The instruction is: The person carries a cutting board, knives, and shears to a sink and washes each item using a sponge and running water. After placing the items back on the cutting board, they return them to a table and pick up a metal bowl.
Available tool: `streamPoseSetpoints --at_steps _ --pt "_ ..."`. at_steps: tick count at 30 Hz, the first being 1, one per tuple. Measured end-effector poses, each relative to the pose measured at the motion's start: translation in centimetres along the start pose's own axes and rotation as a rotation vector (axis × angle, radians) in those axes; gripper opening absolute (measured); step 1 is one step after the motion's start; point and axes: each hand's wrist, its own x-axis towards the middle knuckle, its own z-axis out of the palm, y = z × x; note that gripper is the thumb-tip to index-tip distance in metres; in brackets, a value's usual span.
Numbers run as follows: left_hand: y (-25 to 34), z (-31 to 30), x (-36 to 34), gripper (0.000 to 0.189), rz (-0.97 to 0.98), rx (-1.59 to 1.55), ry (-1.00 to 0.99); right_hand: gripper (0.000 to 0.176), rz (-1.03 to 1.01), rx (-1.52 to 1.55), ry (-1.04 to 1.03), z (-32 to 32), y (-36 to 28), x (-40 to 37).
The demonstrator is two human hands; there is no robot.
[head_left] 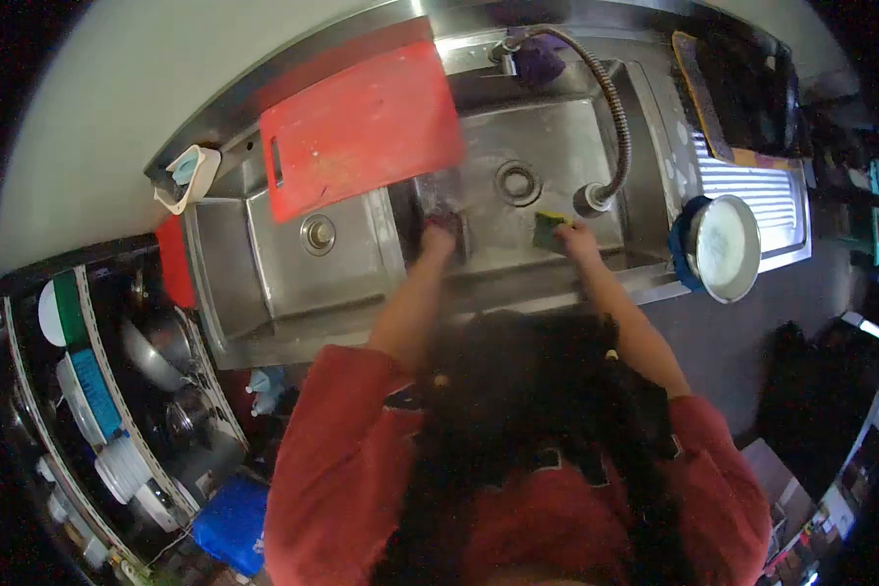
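My right hand [581, 241] is over the right basin and grips a green and yellow sponge [550, 230], its fingers closed round one end. My left hand [439, 237] is at the left side of that basin, by the divider. Motion smears its fingers, and a dark reddish patch beside them is too blurred to name. Both hands are inside the steel double sink [488, 269]. A red cutting board [361, 127] lies tilted across the back of the left basin and the divider. Just behind my right hand hangs the spray head [596, 198] of the tap.
The flexible metal tap hose [617, 117] arches over the right basin, near a purple cloth [539, 61]. On the right drainboard stands a metal bowl [728, 249] with whitish contents. A cream container [190, 179] sits at the left corner. Shelves [98, 361] of cookware stand left.
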Motion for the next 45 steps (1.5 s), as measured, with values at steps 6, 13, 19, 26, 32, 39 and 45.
streamPoseSetpoints --at_steps 6,13,19,26,32,39,45 --pt "1.3 0.1 0.1 0.043 0.074 0.179 -0.004 0.038 0.327 0.904 -0.126 -1.1 1.2 2.0" --pt "9.1 -18.3 -3.1 0.026 0.047 -0.391 -0.322 0.042 0.207 1.329 -0.392 -2.3 -3.0 0.6" --pt "1.4 -32.8 7.0 0.031 0.041 0.065 0.647 0.038 0.218 1.261 -0.368 -0.5 1.4 3.2" --pt "-11.3 -33.6 15.1 0.032 -0.138 -1.122 -0.089 0.041 0.154 1.269 -0.509 -1.5 -1.0 1.8" --pt "-1.8 -31.7 3.6 0.022 0.195 -0.997 -0.006 0.035 0.35 1.234 -0.237 3.0 -7.1 2.8" --pt "4.2 -29.2 -7.3 0.018 0.199 -0.998 0.048 0.042 0.477 1.737 -0.415 8.2 -5.4 6.4" --pt "9.0 -25.5 -11.6 0.015 0.246 -0.824 -0.099 0.045 -0.547 0.08 0.027 3.4 3.4 7.0"
